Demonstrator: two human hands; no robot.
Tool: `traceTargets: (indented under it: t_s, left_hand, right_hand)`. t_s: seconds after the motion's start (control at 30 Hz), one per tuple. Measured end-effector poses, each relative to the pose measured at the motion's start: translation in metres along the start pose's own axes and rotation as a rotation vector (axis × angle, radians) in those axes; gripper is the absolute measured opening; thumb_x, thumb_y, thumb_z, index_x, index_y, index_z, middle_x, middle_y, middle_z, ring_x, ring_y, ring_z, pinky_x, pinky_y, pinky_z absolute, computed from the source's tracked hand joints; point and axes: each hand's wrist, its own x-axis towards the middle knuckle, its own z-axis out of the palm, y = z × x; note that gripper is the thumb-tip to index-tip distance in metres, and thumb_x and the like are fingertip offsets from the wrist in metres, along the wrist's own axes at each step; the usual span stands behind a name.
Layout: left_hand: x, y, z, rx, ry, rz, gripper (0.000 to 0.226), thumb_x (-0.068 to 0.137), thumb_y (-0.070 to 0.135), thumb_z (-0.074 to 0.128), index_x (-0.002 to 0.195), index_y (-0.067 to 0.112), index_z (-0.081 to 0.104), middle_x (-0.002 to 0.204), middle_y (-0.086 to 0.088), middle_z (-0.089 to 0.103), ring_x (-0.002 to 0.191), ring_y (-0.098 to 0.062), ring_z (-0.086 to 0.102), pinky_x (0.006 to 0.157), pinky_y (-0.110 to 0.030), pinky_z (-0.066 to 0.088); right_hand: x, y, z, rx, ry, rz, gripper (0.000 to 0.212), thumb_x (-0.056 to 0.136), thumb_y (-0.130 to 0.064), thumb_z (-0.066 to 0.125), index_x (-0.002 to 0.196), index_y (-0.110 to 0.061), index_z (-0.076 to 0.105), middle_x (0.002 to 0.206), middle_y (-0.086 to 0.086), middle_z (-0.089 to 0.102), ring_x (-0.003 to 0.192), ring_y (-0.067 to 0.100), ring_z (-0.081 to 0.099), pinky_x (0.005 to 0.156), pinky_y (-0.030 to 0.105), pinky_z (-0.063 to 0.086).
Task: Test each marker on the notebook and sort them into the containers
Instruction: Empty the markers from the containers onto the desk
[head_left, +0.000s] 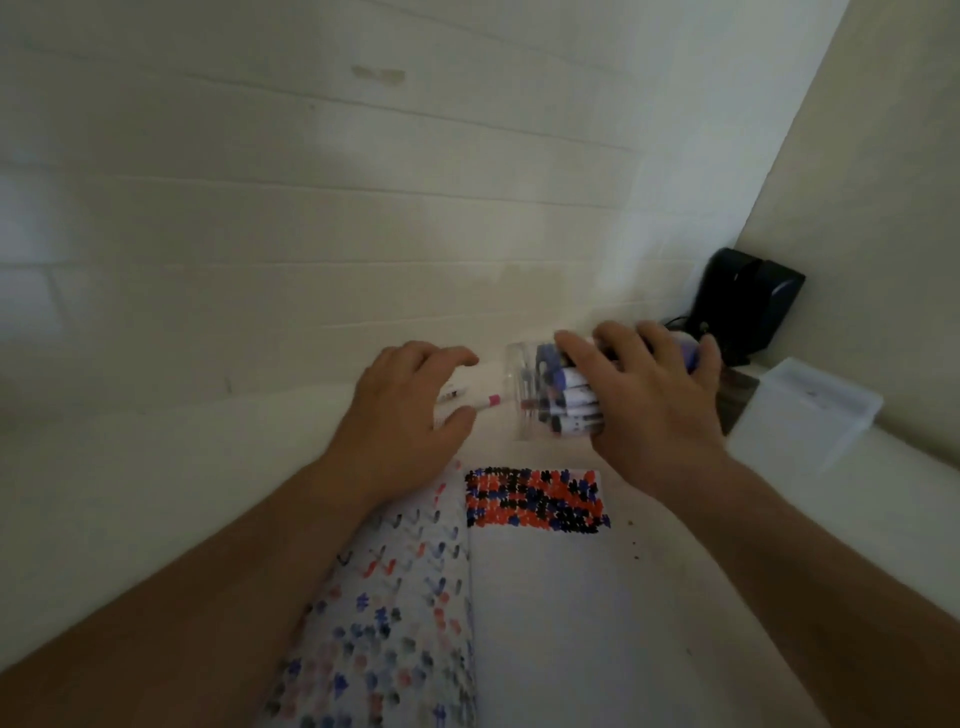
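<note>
Pale desktop below, white painted block wall behind; worked across both. Kept nearest the body an open white notebook (540, 613), its left page dotted with faded blue, red and black test marks, its right page topped by a dense block of red, black and blue strokes.

Reached beyond that with the left hand (400, 410), fingers arched over and thumb tucked under a white marker with a pink band (470, 404). Looked like a loose pinch; could not tell whether the upper fingertips actually touched the barrel. Lay just inside that grip, the marker, pink end pointing toward the other hand.

Clamped the right hand (644, 395) over a clear plastic jar (524, 395) tipped on its side, fingers spread and curved round its wall, mouth opening toward the left hand's pinch. Held inside it, under the palm, a bundle of white markers with dark and blue caps (571, 395).

Judged as the draw-one-out step. Best done by steadying the jar flat so the bundle cannot spill, firming the pinch on the marker, then pulling it straight clear before uncapping over the notebook.

Left untouched, outward of the right wrist, a translucent white rectangular box (800, 415); farther still behind the right fingertips, a black device (748, 306) in the corner.
</note>
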Motion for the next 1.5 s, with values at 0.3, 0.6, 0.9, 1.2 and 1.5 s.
traceTargets:
  t_s: [0.3, 0.6, 0.9, 1.2, 1.5]
  left_hand:
    - [-0.005, -0.006, 0.002, -0.303, -0.229, -0.201, 0.068, 0.087, 0.049, 0.07, 0.147, 0.041, 0.038, 0.128, 0.013, 0.052, 0.104, -0.009, 0.06, 0.086, -0.029, 0.05]
    - [-0.005, -0.002, 0.002, -0.16, -0.298, -0.086, 0.047, 0.095, 0.059, 0.058, 0.136, 0.041, 0.045, 0.126, 0.009, 0.065, 0.106, -0.012, 0.063, 0.088, -0.042, 0.055]
    - [0.001, -0.007, -0.002, -0.129, -0.272, -0.113, 0.022, 0.104, 0.041, 0.051, 0.125, 0.038, 0.056, 0.118, 0.002, 0.066, 0.104, -0.021, 0.057, 0.088, -0.041, 0.05]
    - [0.004, -0.035, -0.004, 0.205, -0.139, -0.195, 0.039, 0.1, 0.046, 0.046, 0.139, 0.047, 0.046, 0.143, 0.002, 0.049, 0.136, -0.026, 0.03, 0.116, -0.047, 0.02]
    - [-0.001, 0.006, 0.018, 0.133, -0.247, 0.051, 0.079, 0.082, 0.062, 0.058, 0.151, 0.036, 0.031, 0.139, 0.004, 0.056, 0.131, -0.022, 0.047, 0.115, -0.045, 0.031]
  right_hand:
    - [0.015, -0.01, -0.002, -0.051, -0.125, -0.073, 0.096, 0.07, -0.043, 0.083, 0.15, -0.043, 0.03, 0.149, -0.002, 0.045, 0.141, 0.033, 0.037, 0.111, 0.073, 0.024]
    - [0.001, -0.021, -0.002, -0.042, -0.111, -0.072, 0.107, 0.064, -0.05, 0.088, 0.153, -0.039, 0.03, 0.152, 0.001, 0.044, 0.143, 0.034, 0.036, 0.113, 0.073, 0.022]
    - [-0.005, -0.005, -0.017, -0.058, -0.208, -0.046, 0.111, 0.065, -0.062, 0.083, 0.155, -0.043, 0.022, 0.153, -0.004, 0.043, 0.142, 0.029, 0.037, 0.114, 0.073, 0.022]
    - [-0.015, 0.033, -0.021, -0.2, -0.269, 0.073, 0.116, 0.058, -0.054, 0.088, 0.156, -0.039, 0.028, 0.151, 0.001, 0.047, 0.135, 0.033, 0.042, 0.107, 0.067, 0.034]
    - [0.0, -0.016, -0.023, -0.065, -0.216, 0.011, 0.113, 0.064, -0.052, 0.084, 0.155, -0.045, 0.017, 0.154, -0.004, 0.04, 0.14, 0.029, 0.036, 0.114, 0.069, 0.026]
